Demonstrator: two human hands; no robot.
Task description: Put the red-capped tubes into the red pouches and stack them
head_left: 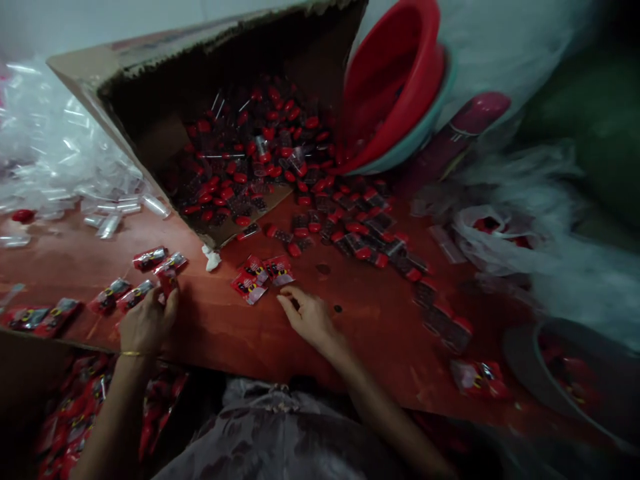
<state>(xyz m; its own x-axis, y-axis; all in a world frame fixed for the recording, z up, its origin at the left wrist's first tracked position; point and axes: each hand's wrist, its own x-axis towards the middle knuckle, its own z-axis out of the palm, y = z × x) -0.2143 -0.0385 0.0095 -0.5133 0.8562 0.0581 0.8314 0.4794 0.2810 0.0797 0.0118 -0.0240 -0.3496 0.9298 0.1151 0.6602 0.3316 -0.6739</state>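
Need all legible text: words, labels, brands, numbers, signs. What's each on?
No text can be read.
Small red printed pieces by the right hand: markings too small and blurred.
Wrapped red packets by the left hand: printed, too blurred.
Pink-capped bottle: light marks below the cap, can't tell whether lettering or glare.

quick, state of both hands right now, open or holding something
Left hand: closed, holding a red packet.
Right hand: partly open, fingers curled near the cards, no held item visible.
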